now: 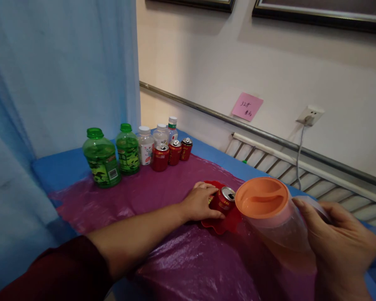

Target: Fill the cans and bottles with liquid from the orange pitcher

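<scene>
The left hand (200, 202) is wrapped around a red drink can (223, 200). The fingers curl round the far side and the thumb presses the near side. The can stands on a small red plate (221, 223), in the middle of the purple plastic sheet (163, 259) on the table. Its top looks open.

The right hand (341, 246) holds a clear jug with an orange lid (263, 196) at the near right. The fingers are closed round the handle and body. The jug leans over, with its lid turned to the left, just beside the can.

To do this well, I think the left hand should keep the can straight up and hold it tight, so it does not slide on the slippery plastic. The jug should lean slowly, with its spout right over the little hole in the can. I cannot tell where the spout is from here.

Far to the left stand two green bottles (102, 159), some clear bottles (146, 146) and three more red cans (174, 152) in a row.
</scene>
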Demonstrator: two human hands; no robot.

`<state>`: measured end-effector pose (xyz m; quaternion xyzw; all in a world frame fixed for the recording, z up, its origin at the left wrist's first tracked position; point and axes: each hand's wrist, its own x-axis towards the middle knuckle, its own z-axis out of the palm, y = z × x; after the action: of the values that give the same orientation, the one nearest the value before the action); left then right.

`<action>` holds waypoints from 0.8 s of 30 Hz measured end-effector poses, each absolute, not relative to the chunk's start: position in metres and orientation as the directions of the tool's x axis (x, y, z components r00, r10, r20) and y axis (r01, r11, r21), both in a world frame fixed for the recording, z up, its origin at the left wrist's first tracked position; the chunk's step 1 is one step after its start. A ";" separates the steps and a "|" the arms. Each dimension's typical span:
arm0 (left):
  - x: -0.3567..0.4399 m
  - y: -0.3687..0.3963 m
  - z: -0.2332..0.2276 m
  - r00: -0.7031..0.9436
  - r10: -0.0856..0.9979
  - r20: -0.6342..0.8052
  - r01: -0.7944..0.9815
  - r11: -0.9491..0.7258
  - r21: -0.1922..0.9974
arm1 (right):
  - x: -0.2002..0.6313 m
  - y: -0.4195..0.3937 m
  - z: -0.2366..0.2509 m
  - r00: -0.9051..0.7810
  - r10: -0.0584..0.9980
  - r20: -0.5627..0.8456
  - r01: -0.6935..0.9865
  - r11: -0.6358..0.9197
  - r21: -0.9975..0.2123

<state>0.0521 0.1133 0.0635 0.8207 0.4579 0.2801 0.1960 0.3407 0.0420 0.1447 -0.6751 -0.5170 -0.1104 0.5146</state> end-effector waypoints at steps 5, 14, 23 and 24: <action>0.052 0.113 0.063 0.426 0.859 0.284 0.642 -0.508 0.574 | 0.344 0.044 0.140 0.433 0.543 0.719 0.844 0.037 -0.536; 0.053 0.112 0.064 0.414 0.868 0.275 0.649 -0.493 0.580 | 0.341 0.043 0.142 0.395 0.508 0.765 0.878 0.038 -0.478; 0.053 0.112 0.064 0.418 0.862 0.288 0.651 -0.505 0.567 | 0.343 0.043 0.141 0.375 0.495 0.784 0.892 0.037 -0.450; 0.053 0.113 0.063 0.420 0.860 0.289 0.650 -0.508 0.566 | 0.343 0.043 0.142 0.374 0.497 0.783 0.893 0.034 -0.448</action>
<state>0.0534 0.1127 0.0634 0.8216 0.4593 0.2808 0.1873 0.3428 0.0429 0.1416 -0.6655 -0.5223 -0.2005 0.4941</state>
